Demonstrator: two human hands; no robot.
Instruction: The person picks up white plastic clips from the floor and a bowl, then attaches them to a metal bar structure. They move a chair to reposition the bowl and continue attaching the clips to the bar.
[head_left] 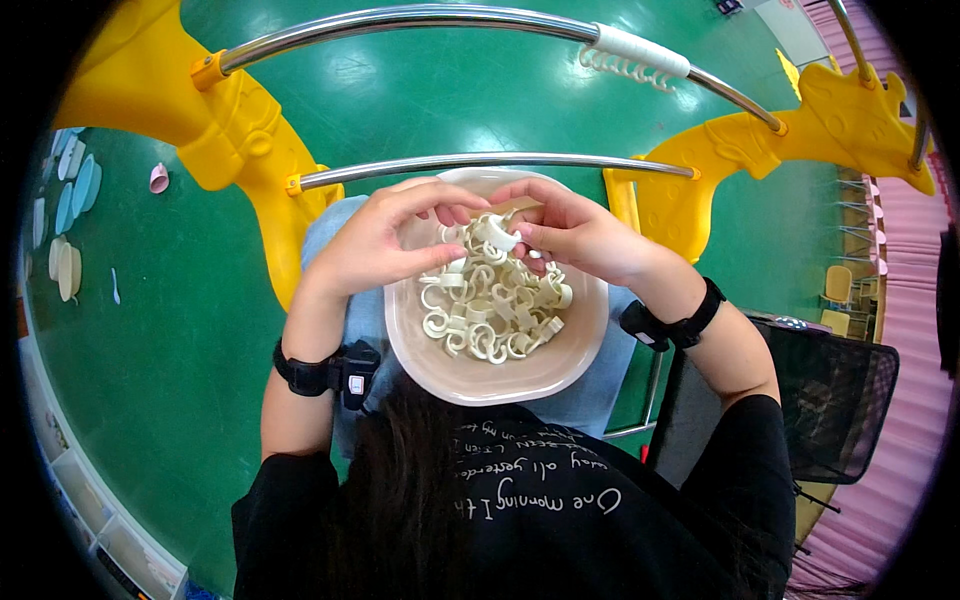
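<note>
A beige basin point(418, 357) rests on my lap, holding a heap of off-white curled plastic hooks point(490, 310). Above its far side, the thumb and fingers of my right hand point(572, 232) pinch one white plastic hook point(502, 235), which has a wide curved band. Facing it, my left hand point(385, 240) hovers over the basin's left rim, thumb and fingers apart with nothing visible between them. Its fingertips come close to the pinched hook; whether they touch it I cannot tell.
Yellow animal-shaped stands point(235, 130) carry a lower metal rail point(480, 160) just beyond my hands and an upper rail point(420, 14) with a white hook strip point(640, 55). Pale dishes point(80, 190) and a pink cup point(159, 178) lie on the green floor. A black mesh chair point(830, 400) stands right.
</note>
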